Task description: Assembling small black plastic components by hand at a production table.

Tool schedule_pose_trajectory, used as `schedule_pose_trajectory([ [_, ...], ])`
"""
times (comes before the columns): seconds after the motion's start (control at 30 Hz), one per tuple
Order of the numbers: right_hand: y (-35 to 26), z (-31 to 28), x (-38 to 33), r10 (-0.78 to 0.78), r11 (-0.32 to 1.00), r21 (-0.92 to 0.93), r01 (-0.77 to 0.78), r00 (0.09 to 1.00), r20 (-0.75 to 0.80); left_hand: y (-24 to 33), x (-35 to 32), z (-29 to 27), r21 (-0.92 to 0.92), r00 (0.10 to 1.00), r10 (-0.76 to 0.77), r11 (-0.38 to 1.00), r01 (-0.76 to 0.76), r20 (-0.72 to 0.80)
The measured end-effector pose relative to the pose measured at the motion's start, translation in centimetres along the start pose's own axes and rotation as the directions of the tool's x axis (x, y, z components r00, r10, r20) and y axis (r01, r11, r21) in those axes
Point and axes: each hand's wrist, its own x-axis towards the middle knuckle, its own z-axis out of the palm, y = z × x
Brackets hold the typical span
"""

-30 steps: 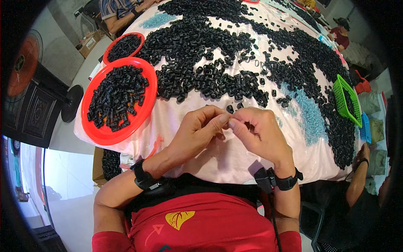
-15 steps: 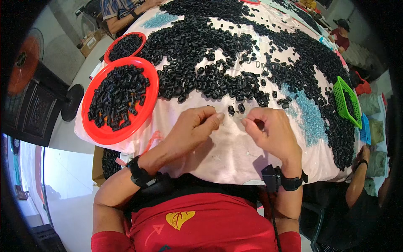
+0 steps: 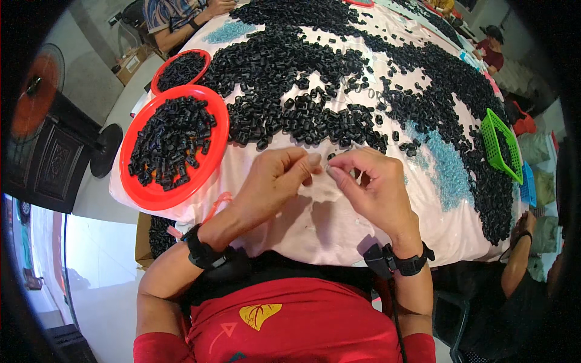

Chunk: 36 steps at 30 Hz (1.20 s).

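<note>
Over the pale cloth my left hand and my right hand face each other, fingertips a small gap apart. Thumb and forefinger are pinched together on each hand. Whatever the left fingers grip is hidden, and what sits at the right fingertips is too small to make out. Just beyond them, a heap of small black plastic pieces spreads across the cloth. A red round tray piled with similar black pieces stands to the left of my left hand.
Behind that tray is a smaller red tray of dark pieces. Small clear-blue pieces lie to the right, near a green basket and a blue basket. A co-worker's hand is at the right edge; other people sit farther back.
My right hand has moved left and slightly up, bringing its fingertips close to the left ones. My left hand has shifted only slightly, still pinched.
</note>
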Motion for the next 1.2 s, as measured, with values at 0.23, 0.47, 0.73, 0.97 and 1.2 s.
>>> schedule_pose_trajectory([
  [0.23, 1.9, 0.1, -0.5, 0.179, 0.984, 0.025, -0.177, 0.982, -0.061, -2.1, 1.2, -0.8, 0.583, 0.929, 0.367, 0.765, -0.274, -0.045],
  [0.47, 1.5, 0.4, -0.5, 0.081, 0.997, -0.012, -0.082, 0.995, -0.052, -2.5, 2.2, -1.0, 0.646, 0.924, 0.381, 0.713, -0.273, -0.031],
  [0.73, 0.3, 0.7, -0.2, -0.032, 0.999, -0.026, 0.032, 0.999, -0.025, -1.0, 0.0, -0.5, 0.028, 0.994, 0.059, 0.998, -0.061, 0.089],
  [0.97, 0.0, 1.2, -0.2, -0.194, 0.972, -0.137, 0.191, 0.981, -0.009, -0.9, -1.2, -0.5, -0.305, 0.979, -0.082, 0.942, 0.137, 0.187],
  [1.2, -0.3, 0.8, 0.1, -0.234, 0.97, -0.074, 0.232, 0.972, -0.026, -1.7, -1.7, -0.8, -0.547, 0.957, -0.067, 0.808, 0.218, 0.282],
])
